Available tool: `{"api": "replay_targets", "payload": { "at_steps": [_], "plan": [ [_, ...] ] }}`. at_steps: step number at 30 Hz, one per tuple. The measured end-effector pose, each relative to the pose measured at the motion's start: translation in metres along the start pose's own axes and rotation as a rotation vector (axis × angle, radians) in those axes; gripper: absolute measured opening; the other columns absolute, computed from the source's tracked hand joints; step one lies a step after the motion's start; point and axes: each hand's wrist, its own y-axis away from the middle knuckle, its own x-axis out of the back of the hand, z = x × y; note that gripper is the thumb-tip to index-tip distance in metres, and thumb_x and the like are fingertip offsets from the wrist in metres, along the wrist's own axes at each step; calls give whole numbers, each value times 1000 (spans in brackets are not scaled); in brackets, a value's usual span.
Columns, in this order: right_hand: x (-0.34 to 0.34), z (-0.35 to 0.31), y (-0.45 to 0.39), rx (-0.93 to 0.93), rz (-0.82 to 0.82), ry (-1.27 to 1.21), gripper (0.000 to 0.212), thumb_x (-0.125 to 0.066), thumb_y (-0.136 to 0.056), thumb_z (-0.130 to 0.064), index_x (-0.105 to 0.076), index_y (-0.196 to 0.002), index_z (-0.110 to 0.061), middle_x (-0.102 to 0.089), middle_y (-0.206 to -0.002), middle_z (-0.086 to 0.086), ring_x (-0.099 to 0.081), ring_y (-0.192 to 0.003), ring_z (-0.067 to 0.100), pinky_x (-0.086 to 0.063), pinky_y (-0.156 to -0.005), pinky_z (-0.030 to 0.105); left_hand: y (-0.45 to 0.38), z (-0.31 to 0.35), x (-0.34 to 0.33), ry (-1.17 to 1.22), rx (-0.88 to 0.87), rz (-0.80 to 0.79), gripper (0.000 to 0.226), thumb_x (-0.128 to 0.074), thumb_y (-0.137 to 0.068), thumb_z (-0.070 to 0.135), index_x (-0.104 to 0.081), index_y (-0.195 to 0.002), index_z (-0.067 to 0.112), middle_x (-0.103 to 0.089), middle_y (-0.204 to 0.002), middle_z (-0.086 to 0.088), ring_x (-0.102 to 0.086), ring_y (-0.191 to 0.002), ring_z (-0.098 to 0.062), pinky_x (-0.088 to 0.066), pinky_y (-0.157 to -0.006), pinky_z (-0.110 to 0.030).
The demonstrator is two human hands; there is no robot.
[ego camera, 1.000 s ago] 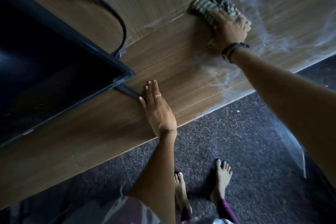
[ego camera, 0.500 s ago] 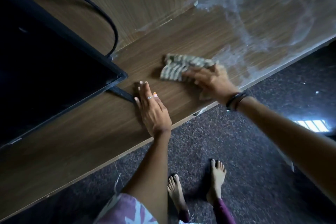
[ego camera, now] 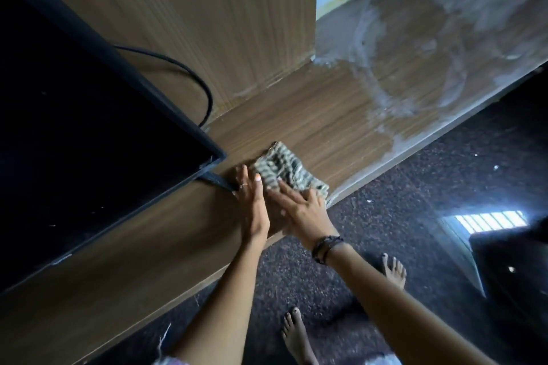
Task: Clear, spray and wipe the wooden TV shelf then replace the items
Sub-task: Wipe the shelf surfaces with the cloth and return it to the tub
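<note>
Your right hand [ego camera: 301,210] lies flat, fingers spread, pressing down on the near edge of the crumpled grey-and-white striped cloth [ego camera: 289,170]; the fingers are extended over the fabric rather than curled round it, so the cloth is pinned under the palm, not clutched. A dark beaded band [ego camera: 326,247] sits on that wrist. Your left hand [ego camera: 252,204] rests open and flat on the brown wood-grain TV shelf [ego camera: 311,127], just beside the cloth on its left, a thin ring [ego camera: 242,185] on one finger; it holds nothing; its fingertips touch the flat dark foot [ego camera: 218,181] protruding from under the black flat-screen television [ego camera: 89,142].

The cloth lies on the shelf near its front edge, just right of the television's lower corner; the television stands on the shelf and fills the left of the view. A black cable [ego camera: 189,74] loops behind it against the upright wood-grain back panel [ego camera: 207,15]. The shelf surface to the right carries whitish swirled smears [ego camera: 415,74]; the stretch round the cloth shows plain wood grain. Below the shelf edge is dark speckled flooring [ego camera: 400,201]; your bare feet [ego camera: 296,335] stand on it; a bright barred patch of light [ego camera: 492,219] reflects at the right.
</note>
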Motion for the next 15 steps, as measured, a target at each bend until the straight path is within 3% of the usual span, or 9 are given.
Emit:
{"api": "replay_targets", "payload": {
  "at_steps": [2,4,8,12,13,15],
  "plan": [
    [10,22,10,181,57,84,79,-71,-73,-14,-34,-141,-33,-34,-150,-2,-49,-106,35,-45,-91,48,5,2,-10,-148,-45,114,52,-34,-99,35,-23,-146,17,-19,-155,-6,-19,-141,-22,-14,-116,-37],
    [25,60,10,252,75,166,83,-80,-58,-9,-49,-131,-33,-52,-136,-2,-59,-89,33,-51,-73,45,10,8,-26,-230,-120,251,53,-33,-97,37,-28,-144,12,-27,-151,-11,-24,-139,-24,-13,-116,-35],
    [86,161,-6,64,212,154,82,-73,-69,-6,-38,-137,-34,-43,-143,-2,-51,-111,36,-38,-90,46,9,23,-70,-289,-196,274,57,-30,-94,40,-34,-141,9,-33,-148,-11,-26,-139,-21,-4,-112,-19],
    [132,214,-29,-234,382,68,60,-55,-88,-7,-35,-140,-30,-36,-148,1,-46,-109,37,-31,-92,40,-9,35,-113,-423,-313,255,56,-25,-95,42,-36,-140,11,-37,-146,-9,-27,-138,-16,-8,-116,-30],
    [130,210,-31,-239,375,51,56,-50,-90,-6,-37,-140,-28,-35,-148,2,-47,-104,36,-32,-89,40,-13,38,-122,-460,-329,253,55,-23,-95,41,-36,-140,12,-36,-147,-8,-25,-137,-12,-5,-116,-28],
    [117,191,-30,-142,328,18,61,-58,-84,-1,-42,-137,-26,-39,-146,5,-51,-98,35,-38,-87,42,-21,48,-134,-487,-326,265,56,-22,-95,41,-35,-141,12,-35,-148,-6,-23,-138,-11,-1,-114,-25]
  ]
}}
